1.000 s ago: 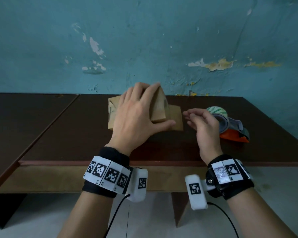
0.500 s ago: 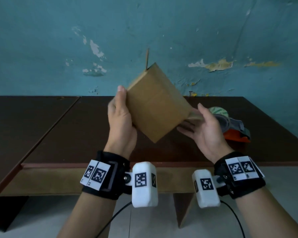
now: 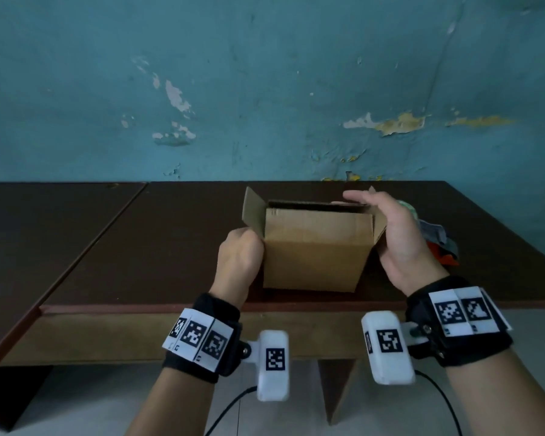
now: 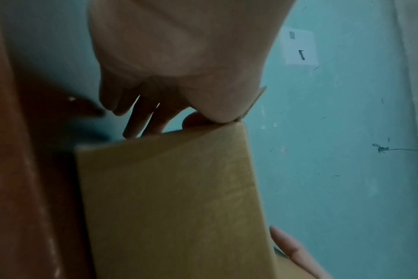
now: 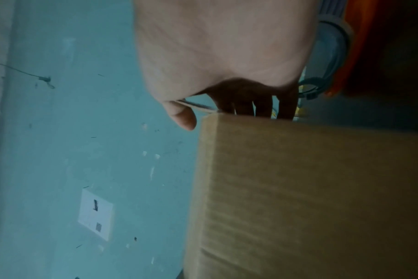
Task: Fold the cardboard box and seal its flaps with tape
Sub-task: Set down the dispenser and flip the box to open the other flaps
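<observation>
- A dark brown desk [image 3: 158,247] stands against a teal wall [image 3: 265,73] with peeling patches; a second dark surface [image 3: 38,234] adjoins it on the left.
- The cardboard box [image 3: 315,250] stands upright near the desk's near edge, top flaps open.
- The left hand [image 3: 239,259] has its fingers curled round the box's left flap.
- The right hand [image 3: 397,240] cups the right side, fingers over the top rim.
- A tape dispenser [image 3: 441,243], grey and orange, lies just right of the box, partly hidden by that hand.
</observation>
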Available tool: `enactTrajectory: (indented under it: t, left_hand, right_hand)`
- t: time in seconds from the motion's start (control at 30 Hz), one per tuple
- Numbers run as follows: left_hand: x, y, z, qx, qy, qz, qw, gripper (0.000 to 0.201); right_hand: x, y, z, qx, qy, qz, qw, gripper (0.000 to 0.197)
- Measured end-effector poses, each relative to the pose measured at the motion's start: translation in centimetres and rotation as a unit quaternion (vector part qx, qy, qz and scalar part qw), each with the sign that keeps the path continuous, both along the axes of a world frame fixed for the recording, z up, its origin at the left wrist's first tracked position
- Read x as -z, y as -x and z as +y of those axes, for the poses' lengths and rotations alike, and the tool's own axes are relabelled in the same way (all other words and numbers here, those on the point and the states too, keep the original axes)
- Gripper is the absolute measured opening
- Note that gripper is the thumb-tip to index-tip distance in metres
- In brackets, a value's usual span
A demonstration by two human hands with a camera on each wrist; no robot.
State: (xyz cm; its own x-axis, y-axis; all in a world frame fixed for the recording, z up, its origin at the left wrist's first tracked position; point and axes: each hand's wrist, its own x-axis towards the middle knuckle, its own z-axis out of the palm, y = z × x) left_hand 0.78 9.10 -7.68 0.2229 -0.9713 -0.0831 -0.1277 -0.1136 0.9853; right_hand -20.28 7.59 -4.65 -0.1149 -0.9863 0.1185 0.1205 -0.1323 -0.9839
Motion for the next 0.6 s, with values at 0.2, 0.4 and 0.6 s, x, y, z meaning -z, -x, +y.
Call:
enactTrajectory:
  t: [0.2,0.4,0.6]
  left_hand:
    - [-0.6,-0.3,-0.7,-0.052,0.036,0.162,0.985,0.049]
    - [-3.3,-0.1,-0.1,-0.037,0.303,0.013,0.952,0.026]
    - [-2.4,0.4,-0.6,-0.036,0.246,-0.304,0.920,0.029]
  right_hand:
    - [-0.2,1.1,-0.6,0.007,0.024,0.074,0.997,0.030]
    - [0.2,1.5,-0.7,0.022,0.032,0.094,0.995,0.027]
    - [0.4,1.5,-0.9,0.029,0.028,0.100,0.994,0.028]
